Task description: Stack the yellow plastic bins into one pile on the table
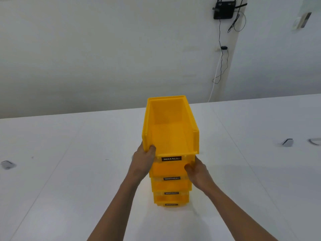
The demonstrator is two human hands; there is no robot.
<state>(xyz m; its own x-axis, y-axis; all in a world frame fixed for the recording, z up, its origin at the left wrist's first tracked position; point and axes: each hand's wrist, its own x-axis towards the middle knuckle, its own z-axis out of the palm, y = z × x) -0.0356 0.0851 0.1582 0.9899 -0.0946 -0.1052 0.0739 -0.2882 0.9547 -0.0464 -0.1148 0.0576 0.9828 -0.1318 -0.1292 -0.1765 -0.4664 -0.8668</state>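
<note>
Far left, the white counter (60, 171) is bare apart from a small grey fitting (7, 164) set into its surface, so there is wide open room on that side. Moving in, the left hand (144, 161) grips the near left corner of the top yellow bin (170, 126), thumb hooked over the front lip and the fingers (152, 148) clenched on the wall. That bin sits at the head of a pile of yellow bins (171, 184); four black front labels show one below another, so at least four bins appear nested, and no loose bin is in view anywhere on the counter. The stacking therefore looks essentially done, with only seating or squaring the top bin and letting go left, though whether it is fully settled cannot be told from this angle. The pile stands near the middle of the counter, well clear of the far edge, which runs just behind the top bin's back rim in this view. The right hand (196, 169) clasps the near right corner just under the top bin, fingers curled against the side of the next bin down. Further right the surface is open, with two more grey fittings (287, 142) well apart from the pile, and cables hang down the wall (104, 49) from a black box (224, 9).
</note>
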